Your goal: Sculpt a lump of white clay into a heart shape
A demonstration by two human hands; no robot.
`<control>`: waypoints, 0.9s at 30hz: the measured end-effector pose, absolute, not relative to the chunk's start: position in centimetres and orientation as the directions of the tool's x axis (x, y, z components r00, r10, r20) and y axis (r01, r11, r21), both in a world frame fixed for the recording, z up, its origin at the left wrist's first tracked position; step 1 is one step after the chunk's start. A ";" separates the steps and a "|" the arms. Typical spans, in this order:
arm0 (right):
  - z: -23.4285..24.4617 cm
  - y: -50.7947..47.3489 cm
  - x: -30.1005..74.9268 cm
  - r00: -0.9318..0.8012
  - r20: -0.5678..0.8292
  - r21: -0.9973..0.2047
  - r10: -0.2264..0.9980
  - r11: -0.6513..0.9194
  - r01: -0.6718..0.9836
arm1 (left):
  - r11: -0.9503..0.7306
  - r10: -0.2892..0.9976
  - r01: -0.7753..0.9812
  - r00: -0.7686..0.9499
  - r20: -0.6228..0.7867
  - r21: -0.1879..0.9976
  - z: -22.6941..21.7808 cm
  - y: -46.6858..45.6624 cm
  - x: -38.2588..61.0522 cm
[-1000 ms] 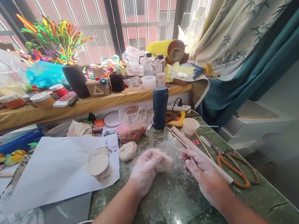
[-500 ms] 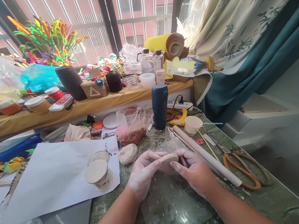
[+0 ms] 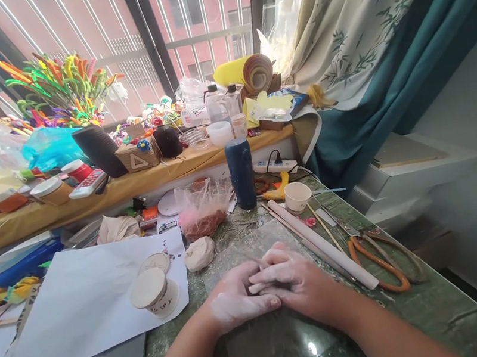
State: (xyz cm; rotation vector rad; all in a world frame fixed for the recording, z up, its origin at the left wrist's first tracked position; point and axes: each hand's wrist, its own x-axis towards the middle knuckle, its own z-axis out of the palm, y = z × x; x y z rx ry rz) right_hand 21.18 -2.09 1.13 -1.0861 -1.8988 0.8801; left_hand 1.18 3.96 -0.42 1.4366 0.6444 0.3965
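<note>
My left hand [image 3: 243, 298] and my right hand [image 3: 288, 276], both dusted white, are pressed together above a clear plastic sheet [image 3: 264, 343]. The right fingers lie over the left palm, closing round a piece of pale clay that is now almost wholly hidden between them. Just beyond my left hand sits a lump of pale clay [image 3: 200, 253]. To the left, a paper cup topped with a pale disc [image 3: 148, 287] stands on a white paper sheet [image 3: 97, 291].
A pale rolling pin [image 3: 323, 243] and orange-handled scissors [image 3: 381, 261] lie to the right. Behind are a dark blue bottle [image 3: 241, 175], a paper cup [image 3: 298, 197], a yellow glue gun [image 3: 278, 186] and a plastic bag of reddish-brown material [image 3: 203, 214]. A cluttered sill [image 3: 182, 166] runs along the back.
The clay disc, held at its edges by both hands' fingertips before, is now enclosed between the hands. The right hand has moved left over the left one. The view has tilted and shifted slightly right.
</note>
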 end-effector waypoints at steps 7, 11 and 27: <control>0.2 -2.2 21.4 -0.060 0.412 -0.832 0.909 0.403 0.383 | 0.189 0.648 0.077 0.739 -0.183 0.979 0.0 4.1 1.5; -0.1 -1.7 21.2 0.159 0.268 -0.941 0.950 0.223 0.254 | 0.495 0.776 -0.305 0.577 -0.256 0.813 -0.1 4.4 1.8; -1.2 -3.2 14.0 -0.069 -0.343 -0.701 0.937 -0.304 -0.645 | 0.532 0.846 -0.669 0.444 -0.294 0.519 0.6 3.0 3.5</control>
